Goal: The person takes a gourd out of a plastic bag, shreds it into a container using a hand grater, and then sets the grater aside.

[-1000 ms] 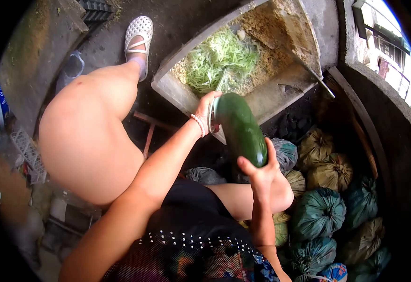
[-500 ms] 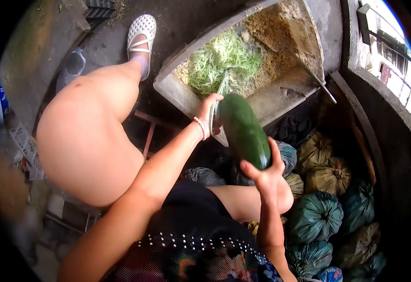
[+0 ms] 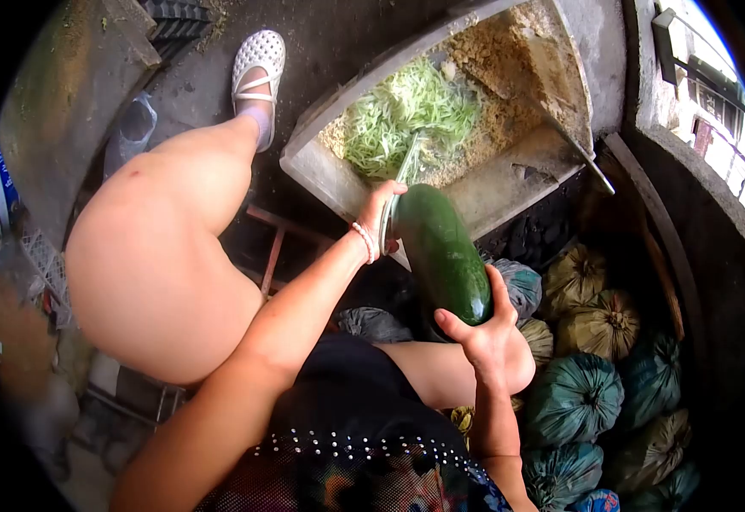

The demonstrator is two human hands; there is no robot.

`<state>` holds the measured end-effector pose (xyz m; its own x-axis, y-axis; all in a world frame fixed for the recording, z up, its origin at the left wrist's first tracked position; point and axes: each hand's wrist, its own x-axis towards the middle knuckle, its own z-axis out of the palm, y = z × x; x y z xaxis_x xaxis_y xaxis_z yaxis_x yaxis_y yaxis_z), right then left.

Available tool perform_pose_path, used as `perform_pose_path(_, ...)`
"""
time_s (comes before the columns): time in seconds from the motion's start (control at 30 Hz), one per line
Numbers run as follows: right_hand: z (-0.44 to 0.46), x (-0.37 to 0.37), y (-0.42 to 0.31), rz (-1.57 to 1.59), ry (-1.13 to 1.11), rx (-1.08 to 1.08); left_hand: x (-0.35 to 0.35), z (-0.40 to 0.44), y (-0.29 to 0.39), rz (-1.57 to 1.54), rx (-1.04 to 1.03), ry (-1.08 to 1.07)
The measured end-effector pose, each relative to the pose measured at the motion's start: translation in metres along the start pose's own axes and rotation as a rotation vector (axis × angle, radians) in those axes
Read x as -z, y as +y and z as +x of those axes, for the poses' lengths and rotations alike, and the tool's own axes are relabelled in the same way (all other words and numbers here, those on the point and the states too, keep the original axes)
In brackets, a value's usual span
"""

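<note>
My right hand cups the near end of a large, long dark green gourd, thumb and fingers on either side. The gourd lies slanted, its far end by the trough's near edge. My left hand, with a beaded bracelet at the wrist, is closed around the edge of a narrow metal-edged grater. The gourd lies against the grater and hides most of its face. The grater's far end reaches over a heap of pale green shreds in a grey trough.
Crumbly tan meal covers part of the trough. A stick leans across its right rim. Several tied plastic bags are piled at the right. A reddish metal frame stands by my left leg.
The gourd and my right hand have slid slightly towards my body along the grater. My left hand keeps its hold on the grater. The whole view has shifted a little.
</note>
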<state>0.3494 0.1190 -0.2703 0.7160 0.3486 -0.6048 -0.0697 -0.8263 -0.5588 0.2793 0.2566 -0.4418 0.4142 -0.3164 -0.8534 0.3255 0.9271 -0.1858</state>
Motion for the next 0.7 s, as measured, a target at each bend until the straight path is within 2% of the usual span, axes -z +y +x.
perform_pose_path(0.03,0.004,-0.006,0.000,-0.001,-0.002,-0.016,0.002,0.000,-0.004,0.011,0.029,0.026)
perform_pose_path(0.1,0.037,-0.024,0.005,0.022,0.021,-0.244,0.032,0.022,-0.011,0.040,0.126,-0.016)
perform_pose_path(0.17,0.073,-0.047,0.045,0.009,0.168,-0.298,0.024,0.012,-0.006,0.022,0.122,0.025)
perform_pose_path(0.3,0.052,-0.035,0.044,0.077,0.131,-0.318,0.025,0.012,-0.005,0.048,0.127,0.025)
perform_pose_path(0.37,0.014,-0.012,0.012,0.030,0.035,-0.186,0.028,0.018,-0.006,0.047,0.107,-0.036)
perform_pose_path(0.43,-0.008,-0.003,-0.002,0.025,-0.022,-0.068,0.018,0.019,-0.012,-0.032,0.095,0.001)
perform_pose_path(0.47,-0.005,-0.007,-0.008,0.015,-0.024,-0.076,0.021,0.018,-0.013,-0.031,0.099,0.004)
perform_pose_path(0.57,0.052,-0.035,0.024,-0.011,0.110,-0.346,0.024,0.017,-0.008,-0.046,0.084,0.014)
perform_pose_path(0.63,0.084,-0.050,0.046,-0.125,0.161,-0.310,0.025,0.014,-0.005,0.058,0.115,-0.001)
perform_pose_path(0.7,0.085,-0.048,0.049,-0.074,0.151,-0.314,0.025,0.014,-0.002,0.035,0.124,0.020)
